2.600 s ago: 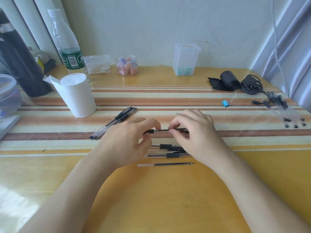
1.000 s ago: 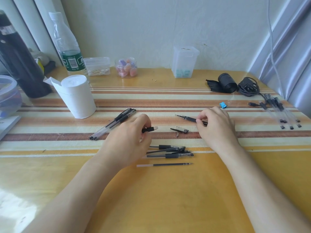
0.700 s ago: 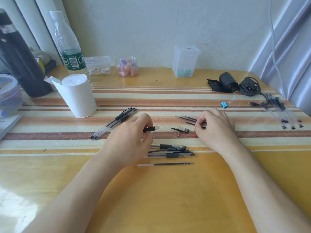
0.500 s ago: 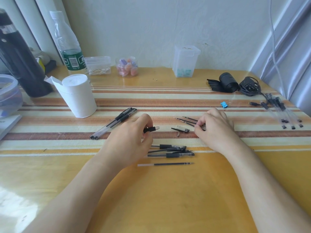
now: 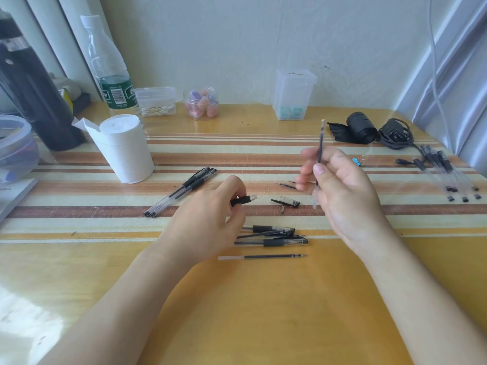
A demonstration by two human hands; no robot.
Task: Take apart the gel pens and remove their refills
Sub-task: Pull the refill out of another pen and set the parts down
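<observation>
Now that a refill [image 5: 320,143] has been raised, pinched by the right hand [image 5: 342,196] at centre right, the barrel [image 5: 243,200] gripped by the left hand [image 5: 205,222] is judged empty.

The fingers [image 5: 307,169] of the right hand [image 5: 347,196] blur round the refill [image 5: 320,143], the left hand [image 5: 205,222] hides most of the pen piece [image 5: 243,200] it pinches, and the edge cuts off the dark flask [image 5: 34,101] at far left.

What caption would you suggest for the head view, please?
Right hand holds a refill upright while left hand grips the pen barrel.
</observation>
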